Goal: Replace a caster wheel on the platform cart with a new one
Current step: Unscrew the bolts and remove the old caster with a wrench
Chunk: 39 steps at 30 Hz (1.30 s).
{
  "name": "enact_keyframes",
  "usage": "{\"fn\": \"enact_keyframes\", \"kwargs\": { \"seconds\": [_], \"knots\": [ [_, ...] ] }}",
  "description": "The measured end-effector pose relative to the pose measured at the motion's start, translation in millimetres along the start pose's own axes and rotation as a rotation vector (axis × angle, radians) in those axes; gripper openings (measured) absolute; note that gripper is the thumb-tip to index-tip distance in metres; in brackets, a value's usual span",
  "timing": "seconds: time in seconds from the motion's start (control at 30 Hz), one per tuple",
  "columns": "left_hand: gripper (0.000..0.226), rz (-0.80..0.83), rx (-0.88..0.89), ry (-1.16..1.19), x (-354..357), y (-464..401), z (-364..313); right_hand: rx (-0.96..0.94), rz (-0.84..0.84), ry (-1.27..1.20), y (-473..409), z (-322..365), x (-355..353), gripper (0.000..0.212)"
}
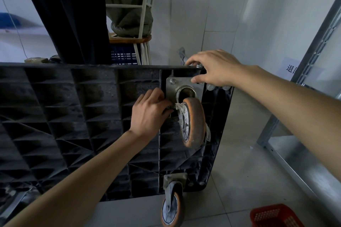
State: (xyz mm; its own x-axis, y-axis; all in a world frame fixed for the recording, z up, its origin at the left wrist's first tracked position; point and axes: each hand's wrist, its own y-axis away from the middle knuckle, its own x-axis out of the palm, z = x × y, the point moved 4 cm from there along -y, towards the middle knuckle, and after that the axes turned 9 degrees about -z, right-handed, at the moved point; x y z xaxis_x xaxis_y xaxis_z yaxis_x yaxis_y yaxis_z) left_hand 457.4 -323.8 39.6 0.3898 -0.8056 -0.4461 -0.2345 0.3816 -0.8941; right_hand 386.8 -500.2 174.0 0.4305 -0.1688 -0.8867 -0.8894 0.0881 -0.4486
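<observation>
Head view — left hand (149,110) grips caster plate (184,86).

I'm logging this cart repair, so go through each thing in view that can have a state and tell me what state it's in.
Cart: tipped on its side, ribbed underside facing the camera.
Upper wheel: worn, its plate on the cart, one bolt visible.
Lower wheel: mounted, touching the floor.
Left hand: fingers curled at the plate's left edge; whatever it holds is hidden.
Right hand: over the cart's top corner, thumb on the plate.
Red basket: on the floor, contents not visible.
</observation>
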Motion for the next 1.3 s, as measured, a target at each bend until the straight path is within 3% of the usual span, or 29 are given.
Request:
{"fn": "enact_keyframes", "kwargs": {
  "seconds": [0.2,0.4,1.1,1.3],
  "knots": [
    [0.032,0.008,-0.006,-0.013,-2.3,-0.9,4.5,0.003,-0.005,0.007,0.8,1.4,-2.9,0.055],
    [0.021,-0.008,0.011,-0.034,-1.2,0.1,0.3,0.003,0.000,0.012,1.2,0.6,-1.4,0.054],
    [0.032,-0.004,0.020,-0.058,3.7,2.6,-0.6,0.001,-0.015,-0.010,1.8,0.8,-1.7,0.051],
    [0.022,-0.017,-0.007,-0.032,4.7,0.0,2.4,0.003,-0.022,-0.017,1.3,0.4,-0.3,0.049]
  ]
}}
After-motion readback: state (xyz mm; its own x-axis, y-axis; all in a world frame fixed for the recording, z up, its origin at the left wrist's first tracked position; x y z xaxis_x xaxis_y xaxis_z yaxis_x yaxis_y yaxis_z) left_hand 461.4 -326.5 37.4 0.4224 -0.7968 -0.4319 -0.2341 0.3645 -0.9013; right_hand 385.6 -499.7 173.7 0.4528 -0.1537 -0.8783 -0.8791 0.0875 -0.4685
